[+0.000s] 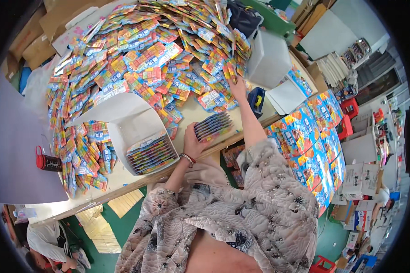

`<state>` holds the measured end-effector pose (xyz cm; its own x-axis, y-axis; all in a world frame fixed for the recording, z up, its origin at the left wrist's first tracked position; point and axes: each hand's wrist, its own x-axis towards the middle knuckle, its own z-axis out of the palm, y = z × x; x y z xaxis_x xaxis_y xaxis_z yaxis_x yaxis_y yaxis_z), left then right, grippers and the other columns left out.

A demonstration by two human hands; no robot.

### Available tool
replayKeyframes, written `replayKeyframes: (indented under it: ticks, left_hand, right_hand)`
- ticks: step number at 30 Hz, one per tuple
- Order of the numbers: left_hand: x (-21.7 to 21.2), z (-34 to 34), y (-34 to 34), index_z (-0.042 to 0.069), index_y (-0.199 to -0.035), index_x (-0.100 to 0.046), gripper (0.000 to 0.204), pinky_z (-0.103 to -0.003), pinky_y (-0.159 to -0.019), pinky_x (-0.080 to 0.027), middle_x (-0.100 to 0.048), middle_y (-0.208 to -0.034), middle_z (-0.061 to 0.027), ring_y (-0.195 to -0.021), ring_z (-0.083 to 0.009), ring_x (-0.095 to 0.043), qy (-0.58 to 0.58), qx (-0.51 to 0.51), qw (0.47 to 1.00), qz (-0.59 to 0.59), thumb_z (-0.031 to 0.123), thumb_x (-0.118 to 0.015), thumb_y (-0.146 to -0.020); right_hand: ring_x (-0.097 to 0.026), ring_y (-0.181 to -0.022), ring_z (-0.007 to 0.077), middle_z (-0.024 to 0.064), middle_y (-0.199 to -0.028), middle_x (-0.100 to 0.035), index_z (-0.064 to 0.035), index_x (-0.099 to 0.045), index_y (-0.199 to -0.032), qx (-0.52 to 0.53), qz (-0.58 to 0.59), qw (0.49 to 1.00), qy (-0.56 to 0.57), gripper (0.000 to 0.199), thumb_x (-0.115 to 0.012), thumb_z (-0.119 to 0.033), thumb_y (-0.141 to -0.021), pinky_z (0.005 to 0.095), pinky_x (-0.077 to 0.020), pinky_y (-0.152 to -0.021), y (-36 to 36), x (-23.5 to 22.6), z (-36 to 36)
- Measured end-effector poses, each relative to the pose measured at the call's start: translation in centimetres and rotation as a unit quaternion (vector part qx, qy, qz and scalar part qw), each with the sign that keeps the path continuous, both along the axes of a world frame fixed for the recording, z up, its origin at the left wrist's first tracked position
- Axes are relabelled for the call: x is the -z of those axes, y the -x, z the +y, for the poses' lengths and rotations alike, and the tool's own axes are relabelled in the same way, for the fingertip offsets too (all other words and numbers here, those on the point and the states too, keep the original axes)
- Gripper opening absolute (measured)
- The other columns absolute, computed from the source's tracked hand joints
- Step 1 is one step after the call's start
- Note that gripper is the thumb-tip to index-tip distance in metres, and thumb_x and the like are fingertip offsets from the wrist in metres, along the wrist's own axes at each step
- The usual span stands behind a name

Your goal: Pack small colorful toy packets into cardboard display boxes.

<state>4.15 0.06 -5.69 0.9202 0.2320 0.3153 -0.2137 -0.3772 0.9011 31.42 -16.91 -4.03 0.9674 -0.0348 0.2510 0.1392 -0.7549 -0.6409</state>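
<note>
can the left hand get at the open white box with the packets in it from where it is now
Probably yes. The left hand rests on a stack of packets right beside the open white box, whose open side faces the person, and nothing lies between them on the table.

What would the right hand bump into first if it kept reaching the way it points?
Most likely the big heap of colourful packets: the right hand already has its fingers at the heap's near edge, though depth is hard to judge here.
</note>
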Motion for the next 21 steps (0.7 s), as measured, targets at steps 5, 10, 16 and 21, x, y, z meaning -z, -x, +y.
replayKeyframes:
  ticks: [5,10,16,21]
  left_hand:
    - [-0.3,-0.1,-0.2,-0.004,-0.116,-0.043,0.075,-0.028,-0.07,-0.052,-0.059,-0.095,-0.0113,-0.084,-0.016,-0.061,-0.038,-0.005,0.999,0.014,0.02,-0.087,-0.061]
    - [-0.9,1.1,0.5,-0.003,-0.114,-0.042,0.072,-0.029,-0.075,-0.05,-0.058,-0.095,-0.0097,-0.085,-0.0153,-0.06,-0.071,-0.041,0.997,-0.001,0.019,-0.087,-0.062]
    - [-1.4,-0.4,0.3,0.0,-0.115,-0.039,0.071,-0.031,-0.084,-0.048,-0.054,-0.103,-0.0097,-0.095,-0.018,-0.058,-0.001,0.022,0.999,0.028,0.015,-0.086,-0.064]
    - [-1.3,0.5,3.0,0.0,-0.116,-0.038,0.073,-0.032,-0.086,-0.047,-0.05,-0.107,-0.0106,-0.098,-0.0191,-0.056,0.011,0.024,0.997,0.066,0.016,-0.087,-0.064]
  right_hand:
    - [-0.059,-0.1,0.0315,0.0209,-0.112,-0.058,-0.0022,-0.052,-0.124,-0.056,-0.225,0.973,-0.014,0.054,-0.065,-0.037,-0.085,0.0368,-0.0456,-0.087,1.6,2.1,-1.6]
    - [-0.059,-0.097,0.0212,0.0135,-0.103,-0.064,0.0029,-0.052,-0.122,-0.044,0.065,0.961,-0.264,0.058,-0.074,-0.03,-0.08,0.033,-0.0468,-0.083,1.6,-1.3,0.9]
    - [-0.062,-0.086,0.0189,0.0119,-0.1,-0.064,0.0078,-0.05,-0.12,-0.015,0.216,0.917,-0.335,0.067,-0.085,-0.017,-0.067,0.0325,-0.0499,-0.075,-1.9,2.4,-5.0]
    - [-0.062,-0.089,0.0204,0.0147,-0.105,-0.061,0.0084,-0.045,-0.119,0.042,0.133,0.982,-0.126,0.073,-0.086,-0.02,-0.065,0.0338,-0.0502,-0.071,5.5,-3.6,0.6]
